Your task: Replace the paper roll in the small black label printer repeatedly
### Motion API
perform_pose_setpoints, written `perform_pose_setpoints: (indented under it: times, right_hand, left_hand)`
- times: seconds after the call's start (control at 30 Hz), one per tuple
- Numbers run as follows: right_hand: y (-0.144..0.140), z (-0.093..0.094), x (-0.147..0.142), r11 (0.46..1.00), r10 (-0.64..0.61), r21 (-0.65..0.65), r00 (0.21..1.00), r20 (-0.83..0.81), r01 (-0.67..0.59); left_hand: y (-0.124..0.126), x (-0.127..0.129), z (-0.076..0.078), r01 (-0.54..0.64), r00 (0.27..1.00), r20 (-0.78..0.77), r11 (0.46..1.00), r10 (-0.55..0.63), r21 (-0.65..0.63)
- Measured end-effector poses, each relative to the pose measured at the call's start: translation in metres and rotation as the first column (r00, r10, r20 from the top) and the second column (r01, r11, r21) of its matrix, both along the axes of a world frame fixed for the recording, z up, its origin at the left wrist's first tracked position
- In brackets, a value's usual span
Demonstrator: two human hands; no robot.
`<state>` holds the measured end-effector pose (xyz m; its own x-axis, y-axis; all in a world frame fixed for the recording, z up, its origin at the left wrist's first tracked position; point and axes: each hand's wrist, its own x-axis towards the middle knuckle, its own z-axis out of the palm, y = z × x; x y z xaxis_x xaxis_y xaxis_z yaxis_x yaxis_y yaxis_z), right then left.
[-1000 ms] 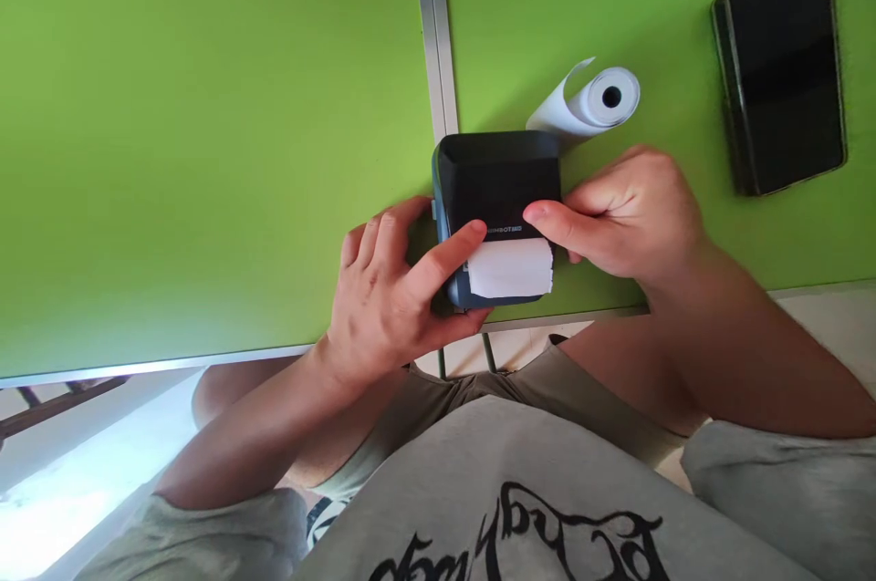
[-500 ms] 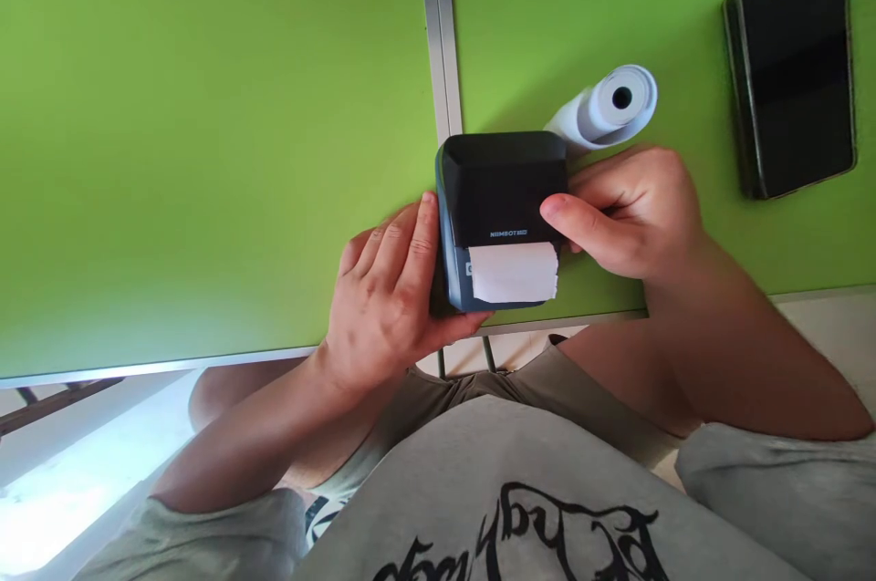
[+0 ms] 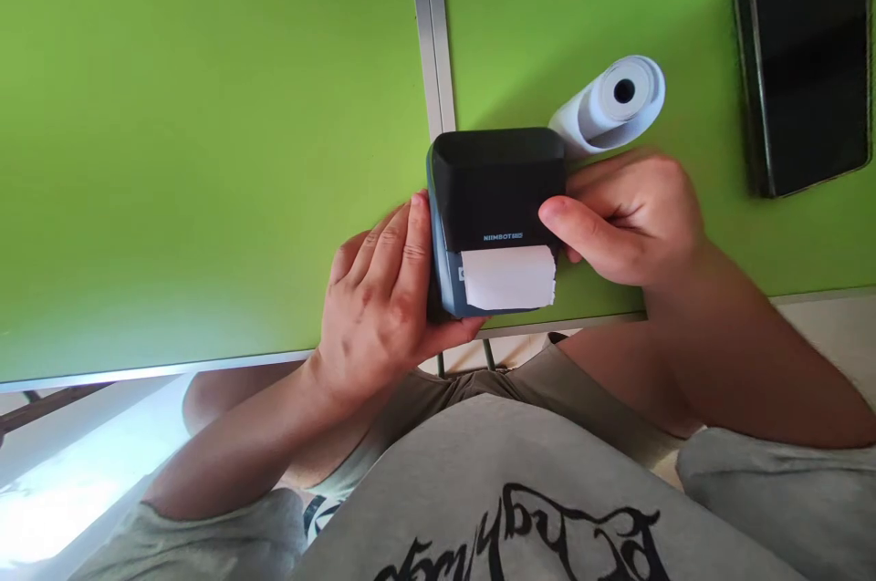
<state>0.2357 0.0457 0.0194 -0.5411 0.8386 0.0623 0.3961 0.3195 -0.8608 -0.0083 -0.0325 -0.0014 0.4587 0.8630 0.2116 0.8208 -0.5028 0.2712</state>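
Between my two hands is a small label printer (image 3: 503,184) with a black lid, a dark blue-grey body and "NIIMBOT" lettering. A piece of white paper (image 3: 510,278) sticks out of its front slot, its end torn unevenly. My left hand (image 3: 373,298) grips the printer's left side, fingers along the edge and thumb under the near front corner. On the right side, my right hand (image 3: 630,216) holds it with the thumb on top of the lid; its other fingers are curled and partly hidden.
A white paper roll (image 3: 609,107) with a dark core lies just behind the printer on the right. Farther right rests a black phone (image 3: 811,61) in a case. A metal strip (image 3: 432,25) divides the green table (image 3: 205,152), whose metal-edged front runs close to my lap.
The printer and both hands keep nearly the same pose, with the printer shifted very slightly left and tilted a little. The phone and roll sit slightly farther right in view.
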Motion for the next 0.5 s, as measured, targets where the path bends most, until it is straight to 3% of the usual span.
perform_pose_setpoints:
  times: [0.5]
  right_hand:
    - [-0.0018,-0.0011,0.0005,1.000,-0.010,-0.024,1.000,-0.011,0.010]
  left_hand:
    - [-0.0079,-0.0009,-0.0006,-0.045,0.979,0.201,0.999,0.038,0.026]
